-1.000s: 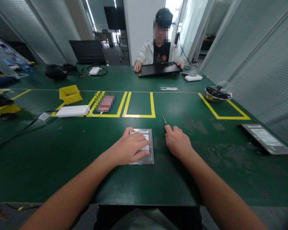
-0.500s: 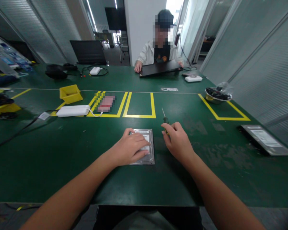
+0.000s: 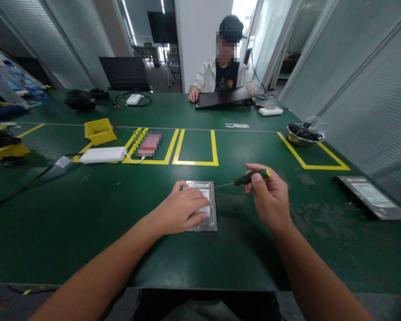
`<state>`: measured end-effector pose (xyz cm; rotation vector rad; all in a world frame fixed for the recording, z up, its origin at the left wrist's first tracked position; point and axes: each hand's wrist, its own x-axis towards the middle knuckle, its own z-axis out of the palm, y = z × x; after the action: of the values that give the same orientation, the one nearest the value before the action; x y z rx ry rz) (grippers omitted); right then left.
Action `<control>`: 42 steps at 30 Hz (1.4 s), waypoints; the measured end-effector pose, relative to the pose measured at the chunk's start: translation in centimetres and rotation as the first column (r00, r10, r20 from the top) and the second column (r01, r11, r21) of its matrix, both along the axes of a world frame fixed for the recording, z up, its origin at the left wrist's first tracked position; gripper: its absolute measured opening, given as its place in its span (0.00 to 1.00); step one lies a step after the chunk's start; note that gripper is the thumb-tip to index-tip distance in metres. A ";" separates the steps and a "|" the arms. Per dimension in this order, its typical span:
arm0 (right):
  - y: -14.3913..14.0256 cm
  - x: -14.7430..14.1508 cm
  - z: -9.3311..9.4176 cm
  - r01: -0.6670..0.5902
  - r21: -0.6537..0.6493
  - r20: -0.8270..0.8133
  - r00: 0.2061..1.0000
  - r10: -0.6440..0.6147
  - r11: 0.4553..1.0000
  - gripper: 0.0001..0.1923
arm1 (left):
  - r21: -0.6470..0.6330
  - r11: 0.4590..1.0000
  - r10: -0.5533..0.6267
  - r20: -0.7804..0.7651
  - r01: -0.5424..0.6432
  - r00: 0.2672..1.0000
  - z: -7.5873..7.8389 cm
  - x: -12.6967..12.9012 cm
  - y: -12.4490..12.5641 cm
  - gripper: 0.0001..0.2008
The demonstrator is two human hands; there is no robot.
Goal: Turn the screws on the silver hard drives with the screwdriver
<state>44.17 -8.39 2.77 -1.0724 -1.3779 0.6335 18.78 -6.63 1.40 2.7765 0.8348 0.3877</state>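
A silver hard drive (image 3: 210, 213) lies flat on the green table (image 3: 87, 209) just in front of me. My left hand (image 3: 182, 208) rests palm-down on top of it and covers most of its lid. My right hand (image 3: 270, 196) is lifted to the right of the drive and grips a screwdriver (image 3: 245, 179) with a dark green handle and yellow end. Its thin shaft points left, with the tip near the drive's far right corner.
Yellow tape boxes (image 3: 195, 147) mark the table ahead. A white power brick (image 3: 103, 154) and yellow bin (image 3: 98, 130) sit left, a metal bowl (image 3: 304, 133) and a flat drive-like device (image 3: 370, 194) right. A person (image 3: 225, 73) across handles a black laptop (image 3: 223, 97).
My right hand picked the screwdriver up off the table, moved right and turned it so the tip points left toward the drive. My left hand stayed on the drive.
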 end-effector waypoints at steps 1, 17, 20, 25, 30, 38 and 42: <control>0.0 0.0 0.1 -0.007 -0.010 -0.046 0.999 0.007 1.000 0.14 | 0.003 1.000 -0.001 0.001 0.001 1.000 0.0 0.0 0.0 0.14; 0.4 0.0 -0.5 0.105 -0.062 0.096 0.990 -0.099 0.992 0.09 | 0.070 0.997 -0.016 -0.048 0.019 0.999 -0.1 0.4 0.0 0.15; 0.5 -0.1 -0.6 0.097 -0.065 0.105 0.990 -0.090 0.993 0.09 | 0.071 0.997 -0.020 -0.041 0.022 0.999 -0.1 0.4 0.0 0.15; 0.5 -0.1 -0.7 0.097 -0.063 0.119 0.989 -0.089 0.993 0.09 | 0.072 0.997 -0.020 -0.024 0.022 1.000 -0.1 0.3 0.0 0.15; 0.6 -0.1 -0.9 0.090 -0.085 0.120 0.990 -0.079 0.992 0.09 | 0.066 0.998 -0.015 -0.029 0.017 0.999 -0.2 0.4 -0.1 0.15; 0.6 -0.3 -0.9 0.074 -0.080 0.117 0.991 -0.064 0.994 0.10 | 0.066 0.998 -0.013 -0.023 0.015 1.000 -0.2 0.3 -0.1 0.15; 0.6 -0.2 -1.0 0.072 -0.080 0.107 0.992 -0.063 0.994 0.10 | 0.062 0.998 -0.016 -0.024 0.017 1.000 0.0 0.3 -0.1 0.15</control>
<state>43.95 -7.81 1.81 -1.2293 -1.4082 0.5970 19.09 -6.72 1.39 2.8487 0.8183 0.3861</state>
